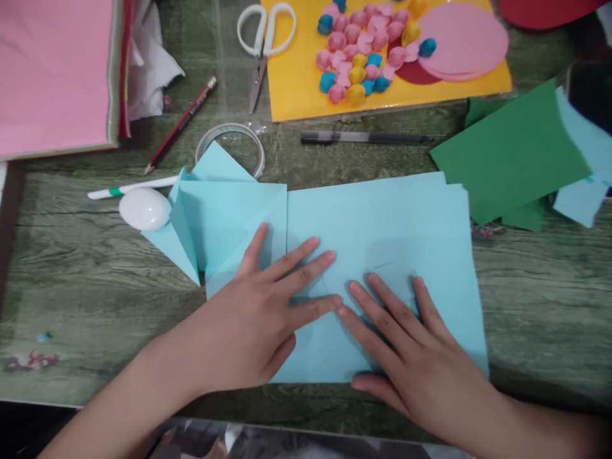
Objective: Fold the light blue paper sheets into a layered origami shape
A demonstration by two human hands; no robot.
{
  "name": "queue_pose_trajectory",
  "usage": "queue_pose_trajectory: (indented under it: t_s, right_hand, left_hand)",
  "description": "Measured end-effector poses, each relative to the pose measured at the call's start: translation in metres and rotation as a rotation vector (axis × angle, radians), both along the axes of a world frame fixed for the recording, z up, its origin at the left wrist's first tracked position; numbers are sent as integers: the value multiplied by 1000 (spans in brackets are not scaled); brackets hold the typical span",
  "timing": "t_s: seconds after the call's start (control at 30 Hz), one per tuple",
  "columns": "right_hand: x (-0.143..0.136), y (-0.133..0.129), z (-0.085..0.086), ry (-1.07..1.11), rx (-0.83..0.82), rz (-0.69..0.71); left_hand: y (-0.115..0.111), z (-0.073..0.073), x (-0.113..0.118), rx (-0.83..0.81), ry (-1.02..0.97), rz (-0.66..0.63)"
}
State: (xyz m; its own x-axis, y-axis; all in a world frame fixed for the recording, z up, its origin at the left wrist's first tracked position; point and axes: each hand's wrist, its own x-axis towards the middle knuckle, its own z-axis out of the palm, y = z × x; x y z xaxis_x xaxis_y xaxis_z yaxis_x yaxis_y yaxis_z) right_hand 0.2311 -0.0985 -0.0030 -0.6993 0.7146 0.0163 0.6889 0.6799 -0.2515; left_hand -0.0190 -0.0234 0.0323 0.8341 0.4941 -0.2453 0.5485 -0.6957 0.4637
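Note:
Light blue paper sheets (382, 223) lie stacked on the table in front of me. My left hand (268, 312) rests flat on them with its fingers spread, the little finger over a smaller folded light blue piece (229, 217). My right hand (411, 350) also presses flat on the paper, fingers apart, its index fingertip close to the left index fingertip. Neither hand grips anything. Left of the hands, a white egg-shaped object (145, 208) sits against the folded blue paper. A short pencil line shows on the sheet between the hands.
Behind the paper are a tape roll (262, 156), a black pen (366, 137), a red pencil (182, 124) and white-handled scissors (259, 64). A yellow sheet (296, 95) carries small coloured paper pieces. Green paper (514, 153) lies right, a pink stack (52, 70) far left.

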Motion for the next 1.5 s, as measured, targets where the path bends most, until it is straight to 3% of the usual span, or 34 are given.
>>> queue_pose_trajectory:
  t_s: [1.13,1.5]
  right_hand:
    - [1,1,0,-4,-5,4]
    - [0,0,-1,9,4,-1]
  left_hand:
    - [1,2,2,-30,16,11]
    - [-2,-6,1,64,-11,38]
